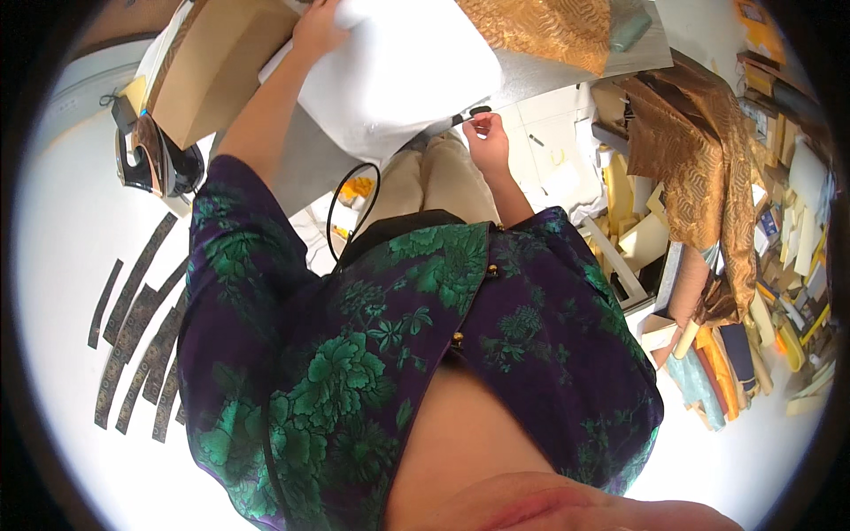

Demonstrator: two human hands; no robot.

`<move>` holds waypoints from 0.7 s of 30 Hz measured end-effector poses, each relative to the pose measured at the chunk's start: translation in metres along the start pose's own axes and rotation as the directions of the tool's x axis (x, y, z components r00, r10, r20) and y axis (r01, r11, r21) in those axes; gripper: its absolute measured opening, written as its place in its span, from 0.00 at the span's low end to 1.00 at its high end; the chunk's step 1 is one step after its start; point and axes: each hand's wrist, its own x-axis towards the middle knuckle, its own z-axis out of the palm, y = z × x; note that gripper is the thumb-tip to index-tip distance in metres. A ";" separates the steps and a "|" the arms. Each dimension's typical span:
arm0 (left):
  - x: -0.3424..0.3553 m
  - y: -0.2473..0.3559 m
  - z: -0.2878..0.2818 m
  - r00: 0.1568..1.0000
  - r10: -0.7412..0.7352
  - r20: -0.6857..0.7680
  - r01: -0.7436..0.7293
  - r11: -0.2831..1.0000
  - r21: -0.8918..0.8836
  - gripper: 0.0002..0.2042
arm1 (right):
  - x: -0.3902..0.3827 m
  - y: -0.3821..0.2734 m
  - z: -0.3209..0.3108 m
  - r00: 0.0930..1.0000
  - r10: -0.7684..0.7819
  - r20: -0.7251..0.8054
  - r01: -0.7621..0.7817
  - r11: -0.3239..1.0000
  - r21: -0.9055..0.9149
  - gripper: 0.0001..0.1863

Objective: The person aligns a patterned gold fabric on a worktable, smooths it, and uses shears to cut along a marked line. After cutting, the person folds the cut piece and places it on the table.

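My left hand (320,30) lies at the left edge of a white sheet (398,71) on a grey table, fingers reaching past the top of the view. Just off the table's near edge, my right hand (487,143) has its fingers curled at a short black handle-like piece (477,112), which juts out by the sheet's near corner. The rest of that piece is hard to make out. Beyond the sheet lies gold-brown patterned fabric (540,31).
An iron (146,155) stands left beside a brown board (217,66). Dark patterned strips (133,332) lie lower left. Brown patterned cloth (691,150) drapes at right, near heaped offcuts (801,230) and fabric rolls (722,367). A black cord (331,212) loops by my waist.
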 end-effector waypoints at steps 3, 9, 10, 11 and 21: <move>0.007 0.020 -0.020 0.997 -0.059 -0.045 0.059 0.998 -0.014 0.35 | -0.006 -0.005 0.009 1.000 0.002 -0.009 -0.002 0.999 -0.039 0.09; -0.004 0.011 -0.001 0.949 0.097 -0.299 -0.072 0.993 0.093 0.36 | 0.009 -0.036 0.010 0.914 -0.394 0.092 0.404 0.875 -0.265 0.10; -0.006 0.020 -0.007 0.921 0.181 -0.346 -0.138 0.980 0.145 0.37 | 0.014 -0.045 0.010 0.868 -0.477 0.138 0.493 0.792 -0.362 0.12; -0.011 0.022 -0.012 0.885 0.261 -0.386 -0.192 0.959 0.208 0.37 | 0.019 -0.055 0.011 0.810 -0.551 0.199 0.577 0.689 -0.439 0.14; -0.175 0.062 0.020 0.966 0.078 -0.246 -0.142 0.957 -0.254 0.10 | 0.046 -0.041 0.035 0.434 -0.691 0.579 0.901 0.319 -0.294 0.18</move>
